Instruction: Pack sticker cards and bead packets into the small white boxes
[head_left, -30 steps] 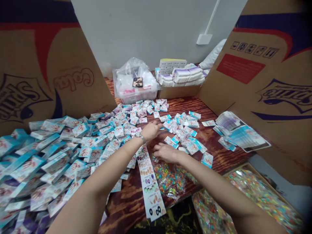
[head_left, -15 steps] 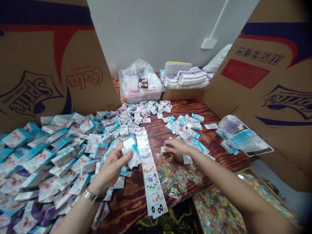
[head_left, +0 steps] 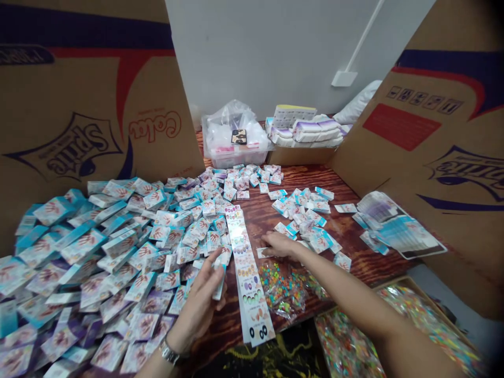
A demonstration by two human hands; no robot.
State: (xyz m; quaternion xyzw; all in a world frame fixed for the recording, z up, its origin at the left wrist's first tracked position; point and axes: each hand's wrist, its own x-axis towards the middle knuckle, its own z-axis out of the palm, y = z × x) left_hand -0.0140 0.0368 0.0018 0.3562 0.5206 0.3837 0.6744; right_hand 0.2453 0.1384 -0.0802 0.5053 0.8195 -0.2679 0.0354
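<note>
My left hand (head_left: 202, 294) is closed around a small blue-and-white carton (head_left: 219, 283), held upright at the right edge of a large heap of similar cartons (head_left: 129, 257). Across the printed strips, my right hand (head_left: 280, 244) has its fingers bent down over a small white piece (head_left: 261, 252), partly hidden by the fingertips. Just below that hand lie clear bags of small colourful pieces (head_left: 281, 289). Between the hands runs a long strip of printed stickers (head_left: 247, 268), overlapping another sheet. Behind my right hand is a smaller group of cartons (head_left: 311, 210).
Big cardboard boxes stand at the left (head_left: 94, 115) and right (head_left: 429, 157). A plastic tub (head_left: 236, 157) and a low box (head_left: 301, 155) of folded cartons are at the back. Flat cartons (head_left: 394, 223) lie right; an open box of colourful bags (head_left: 346, 341) sits below the table edge.
My left hand has moved down and slightly right, turning its carton so a narrow side shows. My right hand has shifted slightly, with the white piece at its fingertips. The view has shifted too.
</note>
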